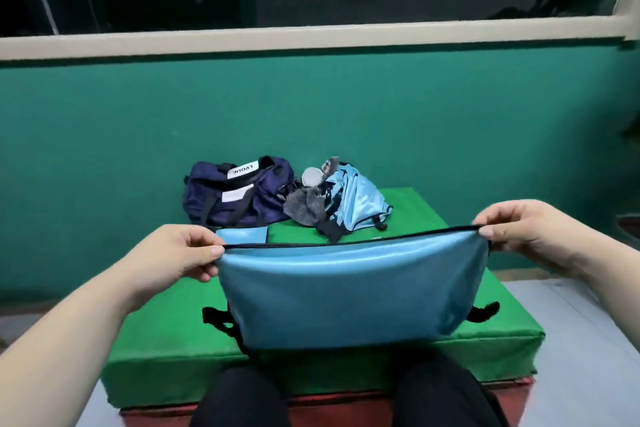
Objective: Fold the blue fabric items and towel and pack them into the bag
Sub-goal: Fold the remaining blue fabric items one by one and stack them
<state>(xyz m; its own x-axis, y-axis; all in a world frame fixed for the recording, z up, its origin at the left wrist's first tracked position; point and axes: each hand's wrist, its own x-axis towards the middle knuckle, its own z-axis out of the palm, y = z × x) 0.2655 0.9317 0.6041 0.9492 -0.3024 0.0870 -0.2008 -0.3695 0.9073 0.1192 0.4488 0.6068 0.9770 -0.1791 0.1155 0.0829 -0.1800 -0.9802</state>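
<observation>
on the head camera now, the person is sitting with black-trousered knees (242, 399) up against the near edge of a green mat (156, 350), and both hands are raised in front. the left hand (188, 255) is pinching the top left corner of a light-blue fabric item (349, 298), with thumb and curled fingers closing tight on that corner. over on the other side, the right hand (519, 232) is doing the same at the top right corner, gripping it between thumb and forefinger with the other fingers tucked in behind. between the two hands the black-trimmed top edge is running taut and nearly straight. the shiny blue panel is hanging down from it, sagging in a smooth curve, with its lower edge down by the near edge of the mat just above the knees. black straps (218, 319) are poking out at both lower sides of the panel. at the far end of the mat, a navy bag (235, 194) with white labels is sitting against the green wall (104, 121); whether its top is open is hard to tell from here. just to the right of it, and touching it, a crumpled light-blue fabric heap (360, 201) is lying with a grey striped towel (304, 206) bunched against its left front. a round pale thing (311, 176) is showing at the top of that pile, too small to identify. a flat folded blue piece (242, 236) is lying on the mat just in front of the bag, partly hidden behind the left hand.
</observation>
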